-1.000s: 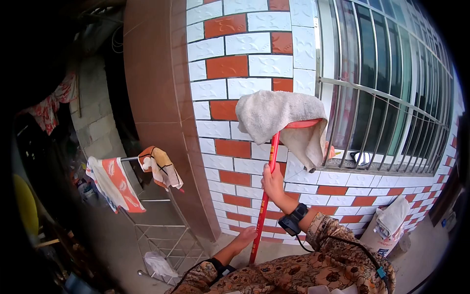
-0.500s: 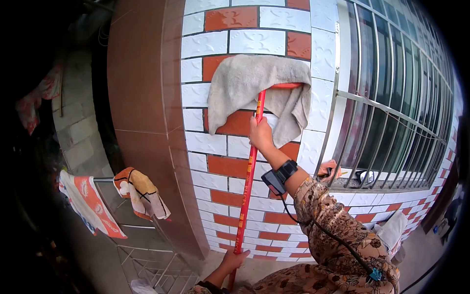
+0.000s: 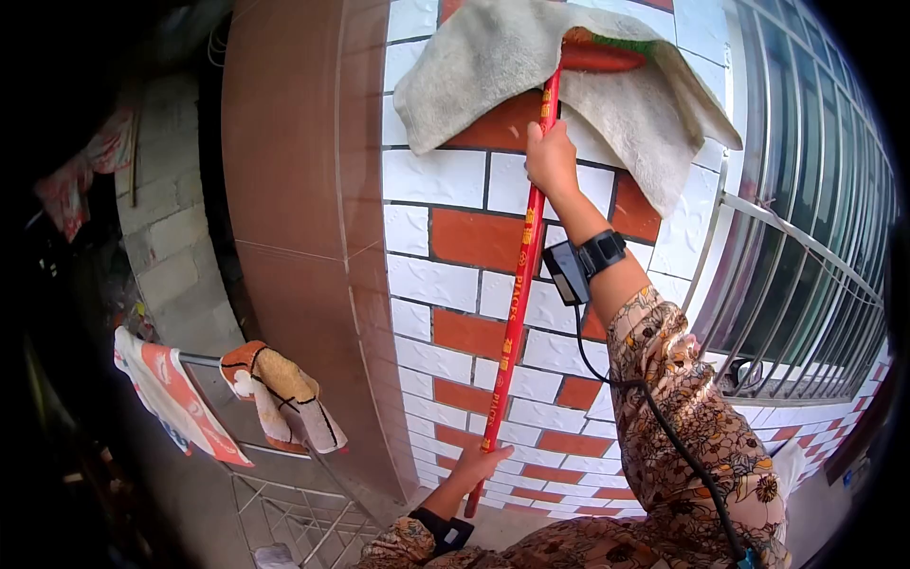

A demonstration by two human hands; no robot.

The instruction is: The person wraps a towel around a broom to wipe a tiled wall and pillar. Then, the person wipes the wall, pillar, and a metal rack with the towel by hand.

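Note:
A red-handled broom (image 3: 513,334) slants up the tiled wall, its red head and a strip of green bristles showing under a grey towel (image 3: 483,71). The towel drapes over the broom head, both sides hanging down against the tiles. My right hand (image 3: 553,159) is closed around the upper handle, just under the towel. Lower down, my left hand (image 3: 479,467) grips the handle near its bottom end, with the thumb side and some fingers visible.
White and brown-red tiles (image 3: 479,237) cover the wall, beside a brown pillar (image 3: 284,180). A barred window (image 3: 796,247) is at right. At lower left, a metal rack (image 3: 284,493) carries an orange-and-white towel (image 3: 190,394) and a patterned cloth (image 3: 284,394).
Both hands and the broom have moved upward along the wall, and the towel on its head now lies higher and spreads wider. The view has shifted slightly.

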